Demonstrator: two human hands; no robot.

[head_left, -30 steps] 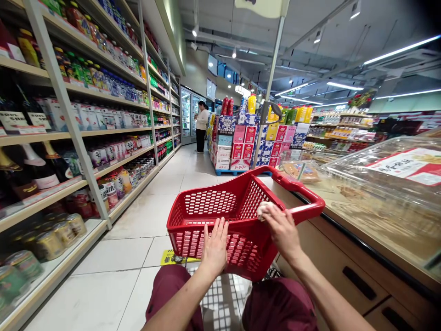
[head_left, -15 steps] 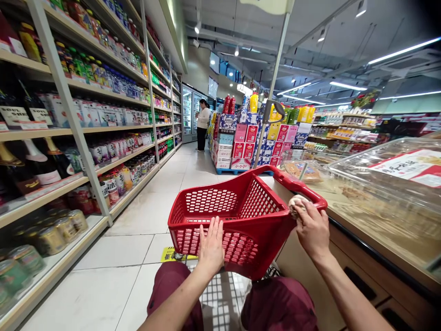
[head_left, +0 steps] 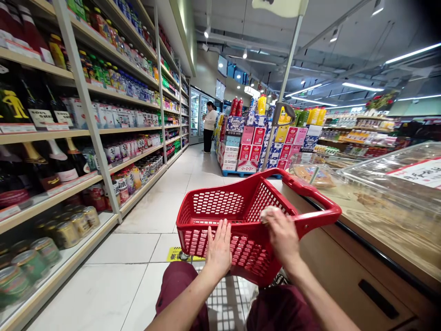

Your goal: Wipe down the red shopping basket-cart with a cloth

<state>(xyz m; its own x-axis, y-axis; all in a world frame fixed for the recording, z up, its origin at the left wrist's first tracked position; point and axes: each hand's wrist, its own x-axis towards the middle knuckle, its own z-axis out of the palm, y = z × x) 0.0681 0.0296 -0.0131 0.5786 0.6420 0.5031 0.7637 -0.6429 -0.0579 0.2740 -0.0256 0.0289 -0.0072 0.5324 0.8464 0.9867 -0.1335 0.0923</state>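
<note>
A red plastic shopping cart with perforated sides stands in front of my knees, its handle on the right. Flat against the near side wall, my left hand lies with fingers stretched out. My right hand is closed around a whitish cloth and presses it on the cart's near top rim, left of the handle. Part of the cloth is hidden under the fingers.
Shelves of bottles and cans line the left. At right is a counter with clear plastic covers. Stacked drink boxes stand ahead by a metal pole. Farther down the aisle a person stands. A yellow floor sign lies under the cart.
My right hand has moved left with the cloth, from the handle's base to the near rim. My left hand stays flat on the cart's side. The view has shifted slightly left.
</note>
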